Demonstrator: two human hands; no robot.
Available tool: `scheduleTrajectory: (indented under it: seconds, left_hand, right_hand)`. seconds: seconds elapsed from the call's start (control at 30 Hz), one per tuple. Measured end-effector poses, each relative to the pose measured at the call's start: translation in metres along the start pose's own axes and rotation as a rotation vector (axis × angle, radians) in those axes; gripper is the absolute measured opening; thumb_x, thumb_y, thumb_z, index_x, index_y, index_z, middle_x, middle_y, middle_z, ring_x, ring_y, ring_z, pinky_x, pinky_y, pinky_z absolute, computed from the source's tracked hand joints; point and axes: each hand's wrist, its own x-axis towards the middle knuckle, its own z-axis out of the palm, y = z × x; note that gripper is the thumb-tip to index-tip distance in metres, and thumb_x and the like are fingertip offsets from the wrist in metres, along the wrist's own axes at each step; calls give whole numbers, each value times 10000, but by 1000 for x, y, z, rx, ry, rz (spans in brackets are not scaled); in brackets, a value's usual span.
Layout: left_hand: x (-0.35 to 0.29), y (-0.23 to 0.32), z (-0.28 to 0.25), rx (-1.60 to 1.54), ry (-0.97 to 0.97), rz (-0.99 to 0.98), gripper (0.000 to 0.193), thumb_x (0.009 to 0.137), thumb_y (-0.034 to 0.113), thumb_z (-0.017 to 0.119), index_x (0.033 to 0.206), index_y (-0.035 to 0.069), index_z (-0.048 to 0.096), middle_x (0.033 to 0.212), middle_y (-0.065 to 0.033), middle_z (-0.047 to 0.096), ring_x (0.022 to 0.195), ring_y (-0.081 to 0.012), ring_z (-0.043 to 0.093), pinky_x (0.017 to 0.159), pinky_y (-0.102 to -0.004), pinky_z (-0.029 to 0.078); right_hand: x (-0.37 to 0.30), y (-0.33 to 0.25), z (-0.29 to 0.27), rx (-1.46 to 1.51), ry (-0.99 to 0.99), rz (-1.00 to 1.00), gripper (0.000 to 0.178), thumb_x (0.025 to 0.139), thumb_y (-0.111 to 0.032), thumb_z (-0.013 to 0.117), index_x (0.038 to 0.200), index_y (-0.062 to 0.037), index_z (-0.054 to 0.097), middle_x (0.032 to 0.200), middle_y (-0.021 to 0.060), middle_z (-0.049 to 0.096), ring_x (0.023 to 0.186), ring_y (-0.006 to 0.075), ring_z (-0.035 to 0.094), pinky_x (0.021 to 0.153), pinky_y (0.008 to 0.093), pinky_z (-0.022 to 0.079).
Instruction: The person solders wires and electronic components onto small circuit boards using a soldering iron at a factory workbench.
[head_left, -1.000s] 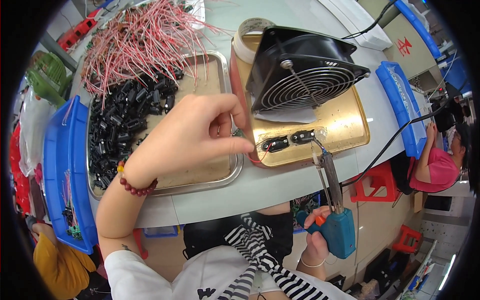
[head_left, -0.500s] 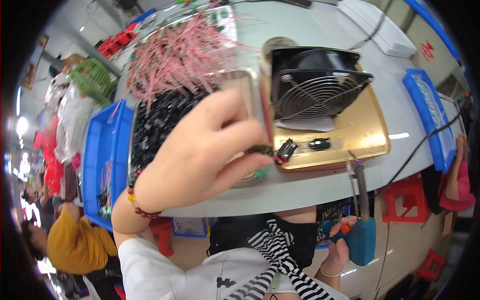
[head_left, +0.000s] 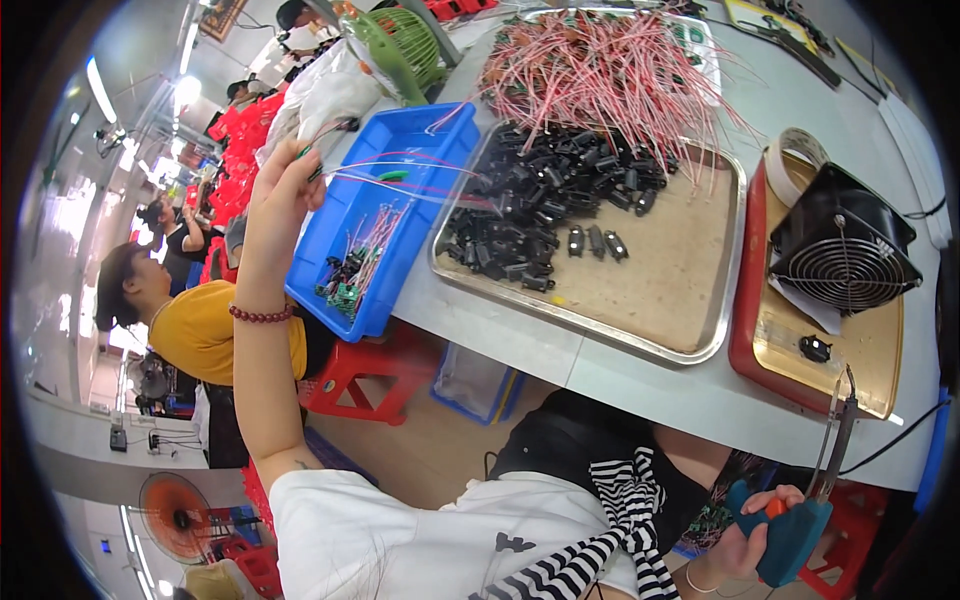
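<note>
My left hand is raised by the outer edge of a blue bin, its fingers pinched on a small green circuit board. Red and white wires trail from the board across the bin, and a small black part shows beyond the fingertips. In the bin lie several wired boards. At the lower right, my right hand is wrapped around a teal soldering gun with an orange trigger. The gun's metal tip points up beside the gold tin, where one black part sits.
A metal tray holds many black housings. Behind it is a heap of pink-wired boards. A black fan and a tape roll stand at the tin. A green fan and a person in yellow are leftward.
My left hand has swung left from the tin's edge to the blue bin, carrying the wired board. One black part has left the tin. The view has turned left; my right hand keeps the gun.
</note>
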Motion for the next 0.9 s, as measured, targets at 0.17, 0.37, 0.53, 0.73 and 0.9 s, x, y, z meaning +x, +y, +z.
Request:
scheduleTrajectory:
  seconds: [0.17, 0.37, 0.53, 0.73, 0.9]
  left_hand:
    - [-9, -86, -125, 266, 53, -308, 189, 899, 213, 583, 1000, 54, 570, 724, 16, 562, 623, -54, 515, 555, -178, 357]
    - [-61, -147, -160, 513, 125, -510, 282, 815, 160, 691, 992, -27, 578, 805, -47, 618, 622, -106, 556, 608, -212, 443]
    - [-71, -124, -118, 1616, -32, -234, 268, 689, 302, 764, 841, 106, 663, 830, -57, 624, 878, -231, 566, 883, -427, 358]
    - [-45, -75, -47, 1653, 4, 36, 181, 734, 208, 681, 889, 125, 635, 894, -70, 637, 934, -268, 554, 869, -484, 309]
    - [-24, -18, 128, 954, -501, 611, 180, 757, 146, 663, 919, 104, 598, 869, -34, 621, 901, -215, 560, 852, -373, 346]
  right_hand:
    - [7, -2, 6, 8, -42, 4, 472, 778, -188, 601, 1151, 48, 435, 1069, 173, 450, 702, 166, 491, 596, 256, 367]
    - [7, -13, 27, 106, -30, 89, 473, 771, -189, 588, 1154, 63, 469, 1010, 165, 530, 793, 214, 499, 712, 307, 421]
    - [8, 0, 11, -56, -30, -10, 463, 785, -186, 585, 1154, 61, 453, 1081, 177, 467, 698, 163, 501, 613, 248, 374]
    - [4, -7, 28, -59, 31, 33, 488, 759, -244, 633, 1117, 26, 443, 999, 146, 469, 681, 155, 487, 586, 251, 390]
    - [4, -16, 33, -122, 39, 24, 503, 750, -284, 677, 1088, 1, 437, 973, 121, 480, 710, 153, 505, 599, 241, 401]
